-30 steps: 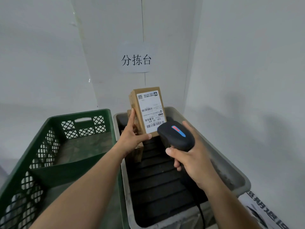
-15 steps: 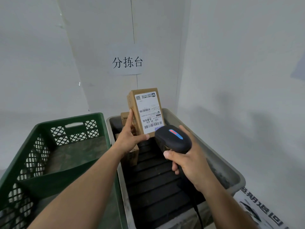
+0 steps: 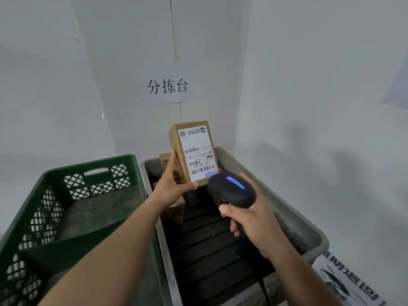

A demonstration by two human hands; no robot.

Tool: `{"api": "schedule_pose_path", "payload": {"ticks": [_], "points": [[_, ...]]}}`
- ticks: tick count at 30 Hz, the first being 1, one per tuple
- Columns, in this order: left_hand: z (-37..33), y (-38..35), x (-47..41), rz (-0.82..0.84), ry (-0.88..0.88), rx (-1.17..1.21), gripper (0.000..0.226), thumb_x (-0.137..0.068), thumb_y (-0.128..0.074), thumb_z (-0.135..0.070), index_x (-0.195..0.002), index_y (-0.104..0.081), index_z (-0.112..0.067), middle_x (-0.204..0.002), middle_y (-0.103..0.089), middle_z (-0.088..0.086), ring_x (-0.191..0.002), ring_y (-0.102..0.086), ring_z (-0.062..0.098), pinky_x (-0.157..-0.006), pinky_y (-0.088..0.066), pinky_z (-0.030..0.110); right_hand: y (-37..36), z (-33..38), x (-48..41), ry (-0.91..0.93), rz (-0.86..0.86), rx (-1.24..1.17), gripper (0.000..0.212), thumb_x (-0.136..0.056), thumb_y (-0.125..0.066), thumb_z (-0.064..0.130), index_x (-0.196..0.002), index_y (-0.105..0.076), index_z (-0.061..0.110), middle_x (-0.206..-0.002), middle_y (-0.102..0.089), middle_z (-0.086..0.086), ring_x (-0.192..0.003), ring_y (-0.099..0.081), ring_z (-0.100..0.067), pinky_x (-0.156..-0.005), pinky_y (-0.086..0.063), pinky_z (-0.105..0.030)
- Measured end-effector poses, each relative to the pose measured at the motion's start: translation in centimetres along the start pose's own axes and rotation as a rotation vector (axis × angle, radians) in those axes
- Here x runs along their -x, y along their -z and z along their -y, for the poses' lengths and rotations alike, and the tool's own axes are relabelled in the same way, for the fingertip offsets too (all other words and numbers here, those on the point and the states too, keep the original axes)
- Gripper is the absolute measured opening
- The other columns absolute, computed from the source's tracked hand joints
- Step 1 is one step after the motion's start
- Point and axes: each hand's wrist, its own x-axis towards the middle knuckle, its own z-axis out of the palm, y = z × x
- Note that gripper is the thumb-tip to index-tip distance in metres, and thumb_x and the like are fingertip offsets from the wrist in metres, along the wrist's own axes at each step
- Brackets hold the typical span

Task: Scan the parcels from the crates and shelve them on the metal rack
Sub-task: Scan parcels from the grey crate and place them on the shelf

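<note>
Cardboard parcel (image 3: 192,153) upright, label facing camera, held at lower-left corner by left grip (image 3: 174,188), above far end of grey crate (image 3: 293,219). Right grip (image 3: 249,221) clenched round black scanner (image 3: 231,188), blue light on, at parcel's 5 o'clock. More parcels (image 3: 165,161) in grey crate behind. Green crate (image 3: 92,165) at 9 o'clock.

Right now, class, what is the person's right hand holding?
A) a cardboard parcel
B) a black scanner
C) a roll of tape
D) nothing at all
B: the right hand is curled round the black scanner, which points at the label of the parcel that the left hand holds up over the grey crate.
</note>
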Motion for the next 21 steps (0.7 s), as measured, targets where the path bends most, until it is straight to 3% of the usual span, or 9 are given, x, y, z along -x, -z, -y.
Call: {"api": "schedule_pose_path", "payload": {"ticks": [9, 12, 16, 18, 21], "points": [[-0.1, -0.2, 0.1, 0.016, 0.017, 0.016, 0.115, -0.075, -0.077, -0.006, -0.147, 0.002, -0.047, -0.137, -0.048, 0.001, -0.129, -0.044, 0.018, -0.110, -0.036, 0.050, 0.3, 0.0, 0.0, -0.008, -0.046, 0.008, 0.087, -0.084, -0.072, 0.006, -0.151, -0.027, 0.037, -0.071, -0.068, 0.001, -0.049, -0.054, -0.014, -0.048, -0.047, -0.028], [-0.5, -0.4, 0.5, 0.032, 0.021, 0.031, 0.114, -0.076, -0.076, -0.006, -0.148, 0.002, -0.046, -0.136, -0.050, 0.001, -0.129, -0.045, 0.018, -0.110, -0.035, 0.045, 0.5, 0.4, -0.2, 0.006, -0.074, 0.032, 0.086, -0.084, -0.072, 0.007, -0.151, -0.026, 0.035, -0.076, -0.069, 0.000, -0.050, -0.055, -0.013, -0.050, -0.048, -0.028], [-1.5, -0.8, 1.7, 0.088, 0.024, 0.027, 0.108, -0.078, -0.075, -0.008, -0.148, -0.002, -0.044, -0.122, -0.055, -0.003, -0.116, -0.051, 0.011, -0.103, -0.035, 0.030, 0.7, 0.9, -0.2, 0.000, -0.142, 0.061, 0.087, -0.083, -0.072, 0.004, -0.151, -0.026, 0.035, -0.067, -0.066, 0.005, -0.047, -0.053, -0.011, -0.047, -0.047, -0.025], [-1.9, -0.9, 2.3, 0.131, 0.030, 0.036, 0.103, -0.079, -0.074, -0.011, -0.147, -0.005, -0.046, -0.113, -0.058, -0.007, -0.103, -0.055, 0.003, -0.100, -0.036, 0.030, 0.9, 1.2, -0.1, -0.002, -0.191, 0.064, 0.086, -0.083, -0.072, 0.002, -0.151, -0.027, 0.031, -0.071, -0.065, 0.002, -0.045, -0.052, -0.011, -0.045, -0.046, -0.025], [-2.2, -1.2, 3.1, 0.231, 0.045, 0.063, 0.098, -0.080, -0.074, -0.016, -0.148, -0.010, -0.045, -0.110, -0.061, -0.004, -0.101, -0.057, 0.006, -0.088, -0.043, 0.027, 1.5, 1.5, 0.2, -0.002, -0.274, 0.080, 0.090, -0.084, -0.071, 0.002, -0.154, -0.022, 0.031, -0.081, -0.065, -0.002, -0.043, -0.051, -0.008, -0.044, -0.045, -0.022]]}}
